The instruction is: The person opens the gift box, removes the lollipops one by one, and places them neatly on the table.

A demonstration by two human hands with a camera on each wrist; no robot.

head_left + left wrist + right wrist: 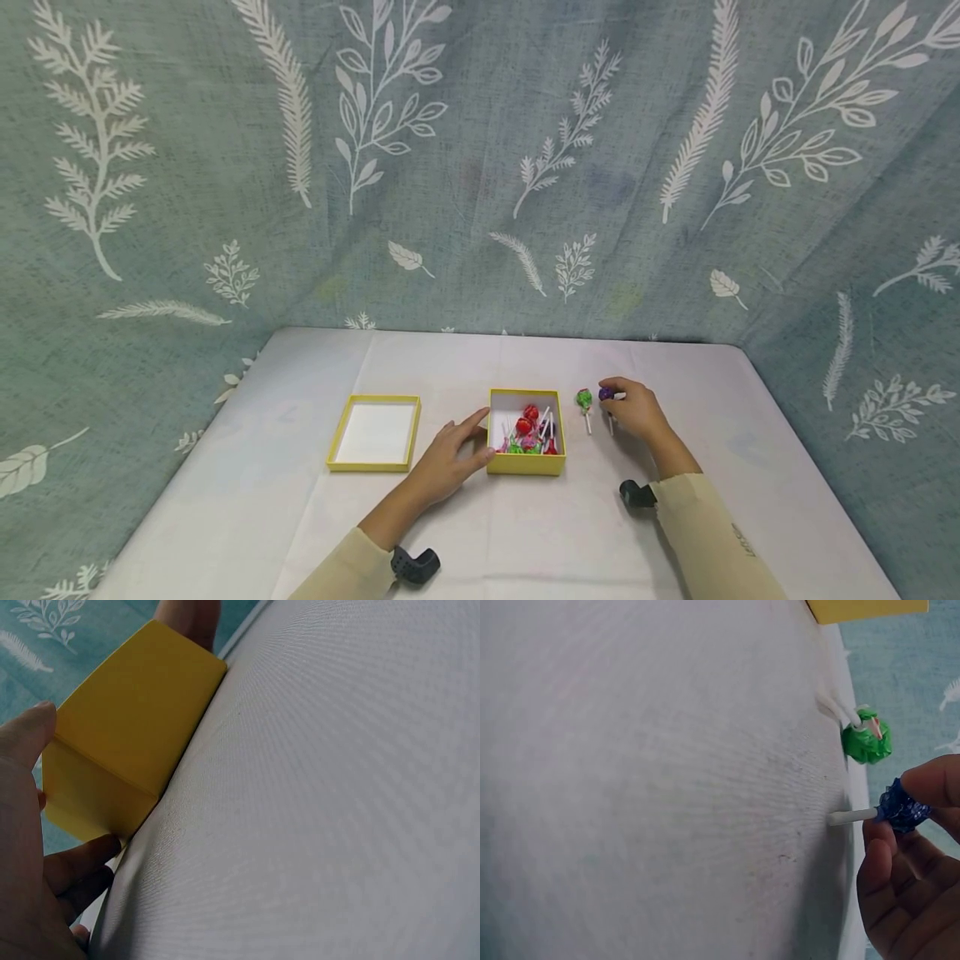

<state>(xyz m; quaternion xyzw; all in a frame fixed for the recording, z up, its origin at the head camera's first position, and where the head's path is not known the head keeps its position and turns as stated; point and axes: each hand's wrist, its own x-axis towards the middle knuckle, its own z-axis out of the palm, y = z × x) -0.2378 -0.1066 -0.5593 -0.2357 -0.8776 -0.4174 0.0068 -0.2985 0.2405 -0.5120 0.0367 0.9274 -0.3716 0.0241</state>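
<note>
A square yellow box with a white inside holds several wrapped lollipops, red, pink and green among them. My left hand is at the box's left side, thumb by the near corner and fingers spread along the wall. In the left wrist view its fingertips touch the yellow side. My right hand pinches a lollipop in a dark blue-purple wrapper by its head, the white stick pointing toward me. Left of that hand lies a green-wrapped lollipop, its stick also toward me.
A shallow yellow-edged lid with a white inside lies left of the box on the white-covered table. Behind the table hangs a blue-green cloth with white leaf prints. Dark devices are worn on both wrists.
</note>
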